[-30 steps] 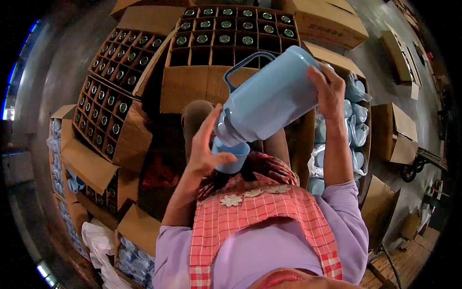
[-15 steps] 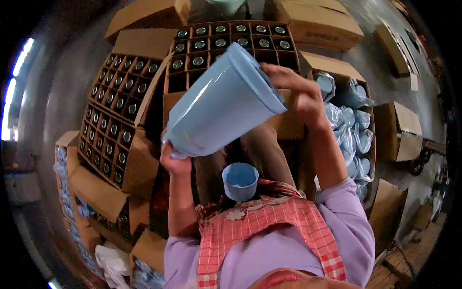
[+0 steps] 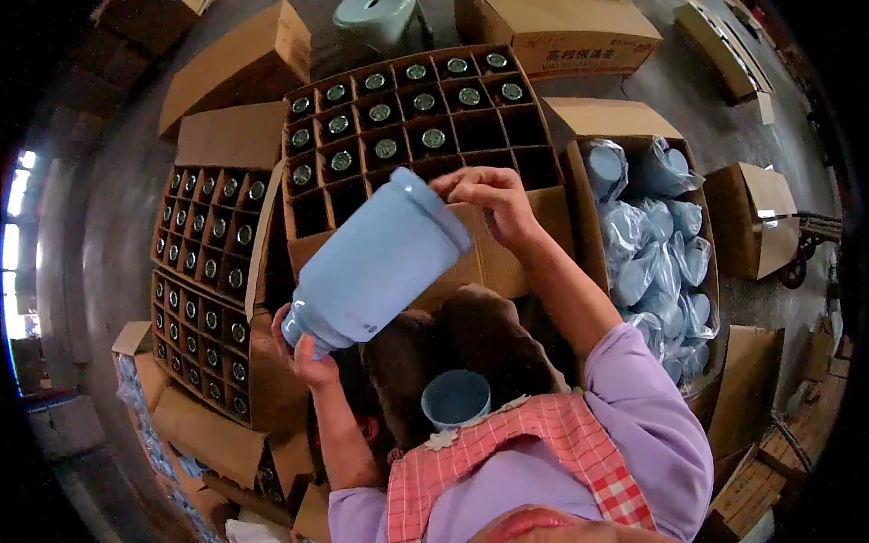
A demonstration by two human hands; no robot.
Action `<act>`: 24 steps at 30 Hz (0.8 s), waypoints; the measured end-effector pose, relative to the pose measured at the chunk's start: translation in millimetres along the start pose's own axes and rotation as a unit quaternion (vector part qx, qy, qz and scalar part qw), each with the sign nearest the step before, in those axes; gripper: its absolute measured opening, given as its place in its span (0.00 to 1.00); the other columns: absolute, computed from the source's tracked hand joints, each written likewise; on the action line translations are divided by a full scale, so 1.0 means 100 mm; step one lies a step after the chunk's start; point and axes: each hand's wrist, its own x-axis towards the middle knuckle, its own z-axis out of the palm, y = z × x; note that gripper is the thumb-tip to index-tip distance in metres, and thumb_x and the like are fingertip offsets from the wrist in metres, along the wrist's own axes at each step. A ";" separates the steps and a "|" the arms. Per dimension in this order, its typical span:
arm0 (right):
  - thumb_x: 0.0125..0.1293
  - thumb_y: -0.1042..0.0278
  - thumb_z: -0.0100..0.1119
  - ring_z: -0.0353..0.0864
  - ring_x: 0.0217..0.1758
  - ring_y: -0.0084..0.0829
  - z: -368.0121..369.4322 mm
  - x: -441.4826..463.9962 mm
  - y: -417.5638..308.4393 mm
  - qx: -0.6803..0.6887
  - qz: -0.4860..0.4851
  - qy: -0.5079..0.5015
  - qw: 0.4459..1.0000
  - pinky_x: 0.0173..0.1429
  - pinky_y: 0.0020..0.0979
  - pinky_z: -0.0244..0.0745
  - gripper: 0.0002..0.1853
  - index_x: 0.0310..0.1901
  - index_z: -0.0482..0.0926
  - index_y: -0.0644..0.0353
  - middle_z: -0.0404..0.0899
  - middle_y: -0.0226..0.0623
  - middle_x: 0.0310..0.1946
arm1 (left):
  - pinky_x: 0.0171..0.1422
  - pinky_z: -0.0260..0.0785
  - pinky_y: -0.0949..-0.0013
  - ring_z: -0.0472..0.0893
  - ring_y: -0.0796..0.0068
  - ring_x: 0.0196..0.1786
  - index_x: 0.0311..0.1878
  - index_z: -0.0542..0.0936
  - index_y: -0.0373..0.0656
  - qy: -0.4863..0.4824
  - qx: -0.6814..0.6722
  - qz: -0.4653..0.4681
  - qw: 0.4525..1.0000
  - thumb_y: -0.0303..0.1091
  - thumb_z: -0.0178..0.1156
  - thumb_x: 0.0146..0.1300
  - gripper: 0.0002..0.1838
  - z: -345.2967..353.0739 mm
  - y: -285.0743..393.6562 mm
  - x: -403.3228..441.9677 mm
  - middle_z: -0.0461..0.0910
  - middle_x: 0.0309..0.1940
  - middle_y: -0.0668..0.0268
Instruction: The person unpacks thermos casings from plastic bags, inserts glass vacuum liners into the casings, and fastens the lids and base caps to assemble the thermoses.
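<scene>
A light-blue thermos flask body (image 3: 376,262) slants across my front, its narrow neck at lower left and its wide end at upper right. My left hand (image 3: 306,348) is closed round the neck. At the rim of the wide end is my right hand (image 3: 493,204), fingers bent and bunched together. Whatever they pinch, if anything, is hidden, and the wide end's face is turned away from me. A light-blue cup (image 3: 456,400) sits open-side up in my lap, below the flask body.
Divided cartons (image 3: 299,217) with round, shiny-topped pieces stand ahead and at left (image 3: 258,308). On the right, a carton (image 3: 579,172) holds light-blue pieces in clear plastic (image 3: 656,271). A pale green stool (image 3: 376,18) and a closed carton (image 3: 570,45) are behind.
The flask body has moved lower and to the left in view, with both hands. My right hand's fingers are more bunched at the rim. The camera view has shifted too.
</scene>
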 end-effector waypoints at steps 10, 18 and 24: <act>0.51 0.80 0.62 0.75 0.44 0.34 -0.03 0.55 0.83 -0.191 -0.022 0.048 0.980 0.50 0.33 0.71 0.12 0.35 0.69 0.62 0.76 0.43 0.49 | 0.18 0.63 0.66 0.76 0.62 0.30 0.51 0.70 0.42 0.088 -0.002 -0.265 0.960 0.47 0.51 0.55 0.24 -0.36 -0.68 0.52 0.75 0.39 0.60; 0.44 0.73 0.65 0.77 0.47 0.41 -0.60 1.25 1.65 -0.507 -0.097 -0.086 0.852 0.52 0.38 0.70 0.09 0.30 0.77 0.55 0.80 0.36 0.44 | 0.15 0.63 0.69 0.76 0.64 0.27 0.55 0.67 0.41 0.135 0.024 -0.202 0.970 0.50 0.51 0.54 0.29 -0.57 -0.88 0.83 0.75 0.39 0.58; 0.47 0.79 0.56 0.67 0.57 0.46 -1.22 1.89 1.72 -0.750 0.125 0.059 0.646 0.56 0.40 0.69 0.29 0.56 0.68 0.53 0.70 0.45 0.53 | 0.16 0.65 0.67 0.78 0.62 0.35 0.57 0.67 0.45 0.122 0.015 -0.211 0.970 0.53 0.42 0.61 0.28 -0.70 -0.94 0.81 0.76 0.46 0.61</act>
